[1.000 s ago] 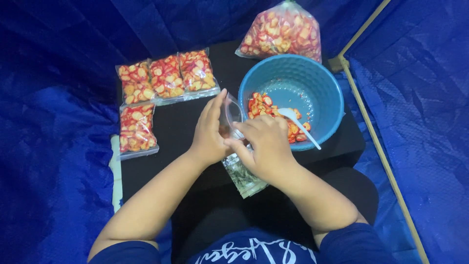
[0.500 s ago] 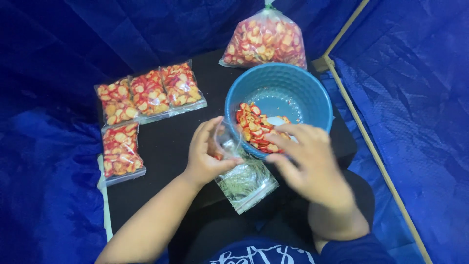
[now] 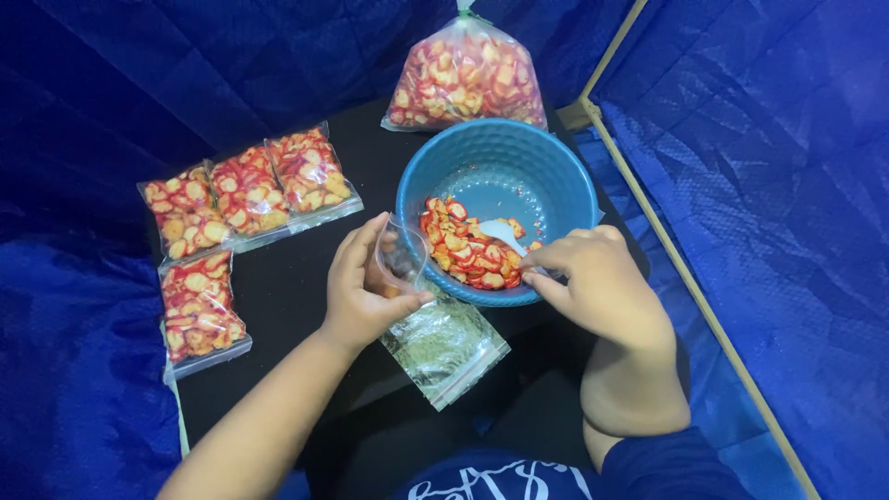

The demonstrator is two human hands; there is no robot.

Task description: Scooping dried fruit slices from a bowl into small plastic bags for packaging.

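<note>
Right hand (image 3: 597, 287) moved off small clear bag (image 3: 400, 257) to white spoon (image 3: 505, 233) in blue bowl (image 3: 500, 218), fingers pinching handle. Left hand (image 3: 366, 292) pinches bag mouth open at bowl rim. Risk: mouth sags, red-yellow chips (image 3: 468, 255) spill onto black surface (image 3: 287, 287) near 4 filled packs (image 3: 245, 190).

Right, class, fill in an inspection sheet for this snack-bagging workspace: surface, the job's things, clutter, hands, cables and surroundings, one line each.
Surface: black tabletop, dark and flat.
Job's things: blue bowl holding red and yellow crackers; white spoon in the bowl; small clear bag held open at the bowl's rim.
Clutter: four filled small packs at the left; large tied bag of crackers behind the bowl; empty clear bags lying flat near the person.
Hands: left hand grips the small clear bag; right hand holds the spoon's handle.
Cables: nothing seen.
Surroundings: blue tarpaulin all round; wooden strip at the right.
</note>
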